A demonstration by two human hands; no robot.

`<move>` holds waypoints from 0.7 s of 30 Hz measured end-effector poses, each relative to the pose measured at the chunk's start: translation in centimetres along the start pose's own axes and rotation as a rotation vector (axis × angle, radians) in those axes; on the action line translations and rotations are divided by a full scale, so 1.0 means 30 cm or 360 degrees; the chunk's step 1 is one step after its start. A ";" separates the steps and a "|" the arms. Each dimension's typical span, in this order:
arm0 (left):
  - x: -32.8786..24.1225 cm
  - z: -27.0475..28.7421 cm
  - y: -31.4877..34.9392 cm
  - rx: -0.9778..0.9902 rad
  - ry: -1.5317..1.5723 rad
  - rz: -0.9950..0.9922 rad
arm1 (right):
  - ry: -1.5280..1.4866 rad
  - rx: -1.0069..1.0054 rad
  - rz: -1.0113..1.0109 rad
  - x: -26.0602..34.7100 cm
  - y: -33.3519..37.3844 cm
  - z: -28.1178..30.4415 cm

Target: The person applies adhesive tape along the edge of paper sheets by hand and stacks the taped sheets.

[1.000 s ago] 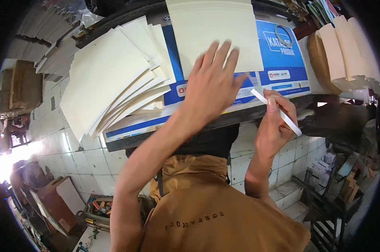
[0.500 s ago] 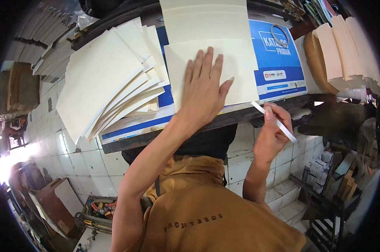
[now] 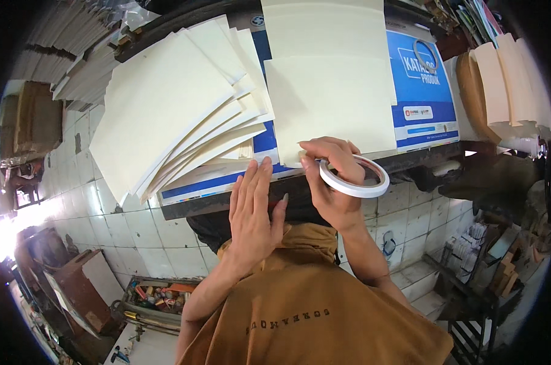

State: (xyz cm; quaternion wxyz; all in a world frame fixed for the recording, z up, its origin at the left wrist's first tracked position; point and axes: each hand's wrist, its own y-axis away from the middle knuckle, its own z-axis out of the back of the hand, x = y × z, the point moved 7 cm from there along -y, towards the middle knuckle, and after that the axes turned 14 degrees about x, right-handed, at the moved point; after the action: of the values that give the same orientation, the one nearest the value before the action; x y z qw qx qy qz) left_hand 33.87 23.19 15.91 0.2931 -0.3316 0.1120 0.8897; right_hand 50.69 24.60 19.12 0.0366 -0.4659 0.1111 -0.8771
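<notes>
My right hand [image 3: 336,182] holds a narrow roll of white tape [image 3: 373,193], the ring hanging round its fingers. Its thumb and index finger pinch close to the lower left corner of a cream paper sheet [image 3: 330,103]; whether a tape end is between them I cannot make out. That sheet overlaps another cream sheet [image 3: 324,27] behind it. My left hand [image 3: 251,210] is open, fingers stretched out and holding nothing, at the table's near edge. To its upper left lies a fanned stack of cream sheets [image 3: 166,103].
A blue printed sheet [image 3: 422,91] covers the table on the right, with a ring-shaped roll [image 3: 425,56] on it. Folded cream sheets [image 3: 500,85] stand at the far right. Paper piles [image 3: 83,67] rise at the left. Below left is a box of small items [image 3: 160,295].
My left hand has lifted off the cream sheet and drawn back toward me. My right hand has moved left to the sheet's near edge with the tape roll, now seen as a full ring.
</notes>
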 end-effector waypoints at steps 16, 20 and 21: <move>-0.007 -0.018 0.001 -0.0005 -0.0118 -0.0080 | 0.0245 0.0034 0.0013 -0.011 -0.009 -0.035; -0.011 -0.021 -0.004 0.0009 -0.0139 -0.0076 | 0.0243 -0.0006 0.0013 -0.014 -0.010 -0.030; -0.007 -0.019 -0.004 -0.0010 -0.0111 -0.0041 | 0.0205 -0.0015 -0.0002 -0.018 -0.010 -0.032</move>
State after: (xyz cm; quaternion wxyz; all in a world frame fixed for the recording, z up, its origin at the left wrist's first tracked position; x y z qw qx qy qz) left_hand 34.36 22.97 15.61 0.3074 -0.3026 0.0947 0.8972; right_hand 50.21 25.13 18.24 0.0266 -0.4087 0.1171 -0.9047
